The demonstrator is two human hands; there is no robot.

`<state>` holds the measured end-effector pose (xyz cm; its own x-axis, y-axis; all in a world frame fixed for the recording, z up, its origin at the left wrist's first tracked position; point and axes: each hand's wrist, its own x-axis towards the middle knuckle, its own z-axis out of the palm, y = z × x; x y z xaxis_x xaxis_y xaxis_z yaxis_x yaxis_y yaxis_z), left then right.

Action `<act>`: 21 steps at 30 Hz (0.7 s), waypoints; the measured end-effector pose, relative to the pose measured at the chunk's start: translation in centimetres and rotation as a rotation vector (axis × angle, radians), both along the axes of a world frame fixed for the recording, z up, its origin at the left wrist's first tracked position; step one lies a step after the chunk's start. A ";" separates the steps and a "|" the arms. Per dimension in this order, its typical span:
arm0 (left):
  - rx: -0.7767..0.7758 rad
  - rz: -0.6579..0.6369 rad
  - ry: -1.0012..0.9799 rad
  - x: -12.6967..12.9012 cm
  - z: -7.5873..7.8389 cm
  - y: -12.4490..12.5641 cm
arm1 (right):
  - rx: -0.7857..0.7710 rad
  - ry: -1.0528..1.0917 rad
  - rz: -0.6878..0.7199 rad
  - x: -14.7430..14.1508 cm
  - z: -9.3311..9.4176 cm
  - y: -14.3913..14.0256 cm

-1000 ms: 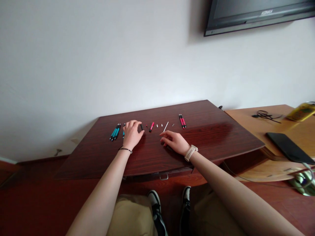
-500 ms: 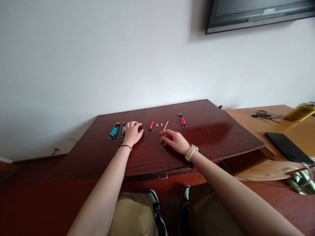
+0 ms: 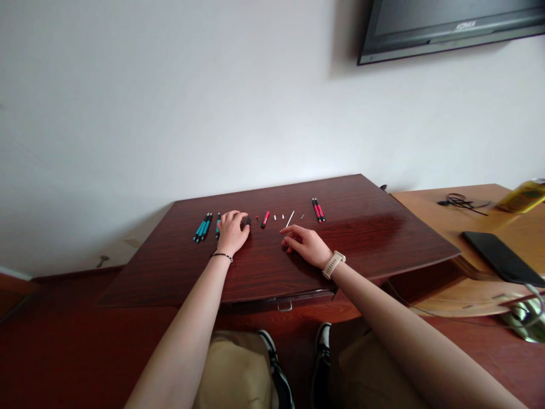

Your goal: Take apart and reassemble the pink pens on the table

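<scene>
My left hand (image 3: pixel 232 233) rests on the table with its fingers curved. Its thumb and forefinger are around a small black pen part (image 3: pixel 248 220); the other fingers partly cover a teal pen (image 3: pixel 218 222). My right hand (image 3: pixel 307 245) lies low over the table, fingers loosely bent and apart, nothing visible in them. Just beyond its fingertips is a thin white refill (image 3: pixel 290 218). Between the hands lie a pink pen barrel (image 3: pixel 265 219), a tiny red piece (image 3: pixel 256 218) and two small white pieces (image 3: pixel 275 217). A small spring-like piece (image 3: pixel 302 216) lies right of the refill.
Several teal pens (image 3: pixel 202 227) lie together at the left of the dark wooden table (image 3: pixel 264 278). Pink pens (image 3: pixel 318 210) lie at the right. A lighter desk (image 3: pixel 419 213) adjoins, holding a black phone-like slab (image 3: pixel 500 255), a cable (image 3: pixel 462 203) and a yellow can (image 3: pixel 522 196).
The whole view has shifted slightly, so the table appears a little further right. Both hands keep nearly the same pose and place among the pen parts.
</scene>
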<state>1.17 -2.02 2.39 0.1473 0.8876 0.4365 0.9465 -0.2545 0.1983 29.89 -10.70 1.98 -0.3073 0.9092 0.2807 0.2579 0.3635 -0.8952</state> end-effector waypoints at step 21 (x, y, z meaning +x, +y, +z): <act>-0.043 -0.423 -0.025 5.1 -0.3 -9.4 | 0.429 -0.582 -0.115 -0.1 -1.1 -1.5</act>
<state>6.22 -11.41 2.07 0.4921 0.7688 0.4085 0.7555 -0.6102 0.2384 29.74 -12.20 0.86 -0.4245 0.7915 0.4396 0.7063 0.5933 -0.3862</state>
